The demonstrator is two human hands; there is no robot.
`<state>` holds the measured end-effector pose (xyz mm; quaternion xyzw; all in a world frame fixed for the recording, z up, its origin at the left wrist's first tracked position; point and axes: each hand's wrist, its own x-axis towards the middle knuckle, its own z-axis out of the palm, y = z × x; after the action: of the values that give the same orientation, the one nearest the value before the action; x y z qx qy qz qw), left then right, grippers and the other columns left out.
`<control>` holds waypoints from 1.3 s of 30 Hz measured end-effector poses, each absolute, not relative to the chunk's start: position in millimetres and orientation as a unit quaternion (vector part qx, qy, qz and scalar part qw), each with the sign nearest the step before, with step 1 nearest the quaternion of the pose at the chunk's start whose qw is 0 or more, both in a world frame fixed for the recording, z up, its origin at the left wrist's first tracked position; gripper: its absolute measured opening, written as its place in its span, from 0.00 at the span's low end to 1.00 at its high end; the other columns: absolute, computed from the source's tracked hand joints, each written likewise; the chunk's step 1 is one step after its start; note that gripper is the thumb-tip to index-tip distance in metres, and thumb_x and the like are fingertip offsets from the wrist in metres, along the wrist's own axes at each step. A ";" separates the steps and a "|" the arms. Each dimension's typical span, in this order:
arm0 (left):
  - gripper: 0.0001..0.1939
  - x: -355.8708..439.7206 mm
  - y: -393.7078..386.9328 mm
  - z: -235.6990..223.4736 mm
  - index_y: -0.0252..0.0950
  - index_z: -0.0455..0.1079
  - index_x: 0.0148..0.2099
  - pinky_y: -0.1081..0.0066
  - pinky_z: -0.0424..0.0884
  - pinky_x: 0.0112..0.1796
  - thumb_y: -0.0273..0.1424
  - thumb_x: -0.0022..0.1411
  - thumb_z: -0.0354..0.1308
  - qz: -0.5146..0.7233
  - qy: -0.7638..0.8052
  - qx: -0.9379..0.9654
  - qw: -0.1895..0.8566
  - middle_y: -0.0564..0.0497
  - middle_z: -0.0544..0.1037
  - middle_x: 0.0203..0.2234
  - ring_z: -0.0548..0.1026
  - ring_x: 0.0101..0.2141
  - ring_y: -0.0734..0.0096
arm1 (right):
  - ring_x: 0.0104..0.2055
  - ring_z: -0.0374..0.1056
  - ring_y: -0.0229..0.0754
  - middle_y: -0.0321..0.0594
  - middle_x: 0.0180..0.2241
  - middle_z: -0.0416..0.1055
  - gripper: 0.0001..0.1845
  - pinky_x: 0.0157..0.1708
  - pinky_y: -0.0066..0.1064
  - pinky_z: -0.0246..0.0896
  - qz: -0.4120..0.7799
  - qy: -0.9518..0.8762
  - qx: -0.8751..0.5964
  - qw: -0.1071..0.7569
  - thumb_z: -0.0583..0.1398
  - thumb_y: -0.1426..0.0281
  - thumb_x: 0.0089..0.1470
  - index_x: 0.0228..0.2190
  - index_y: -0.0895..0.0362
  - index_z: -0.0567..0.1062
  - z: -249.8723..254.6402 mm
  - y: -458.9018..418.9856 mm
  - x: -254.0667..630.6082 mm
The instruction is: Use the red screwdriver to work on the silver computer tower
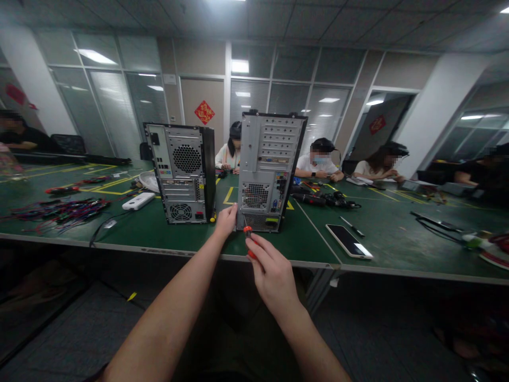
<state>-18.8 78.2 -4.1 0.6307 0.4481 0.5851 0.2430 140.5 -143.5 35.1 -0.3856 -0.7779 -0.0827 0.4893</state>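
Note:
A tall computer tower (260,154) stands upright on the green table, its metal back panel facing me. My left hand (226,221) is closed against the lower left edge of this tower, steadying contact at its side; the fingertips are partly hidden. In my right hand (273,268) is a screwdriver (248,232) with a red and dark handle. Its tip points up at the lower left corner of the back panel; whether it touches a screw is too small to tell. A shorter computer tower (175,172) stands to the left, also back towards me.
On the green table (210,241) lie a bundle of thin coloured cables (71,209), a white device (138,201), a phone (348,241) and a pen (352,226). Black tools (318,199) lie behind the phone. Several people sit across the table.

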 end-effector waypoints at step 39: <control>0.34 -19.5 75.5 -0.6 0.38 0.67 0.27 0.70 0.68 0.29 0.60 0.67 0.42 0.574 0.455 0.640 0.235 0.51 0.72 0.22 0.70 0.28 0.67 | 0.54 0.76 0.49 0.50 0.56 0.77 0.18 0.56 0.42 0.74 -0.096 -0.780 -0.389 0.481 0.59 0.76 0.67 0.55 0.57 0.78 32.6 -143.0 139.6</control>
<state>-19.5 75.5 -0.6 0.6396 0.4547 0.5737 0.2346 139.6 -143.0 32.6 -0.3895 -0.7798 -0.0958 0.4807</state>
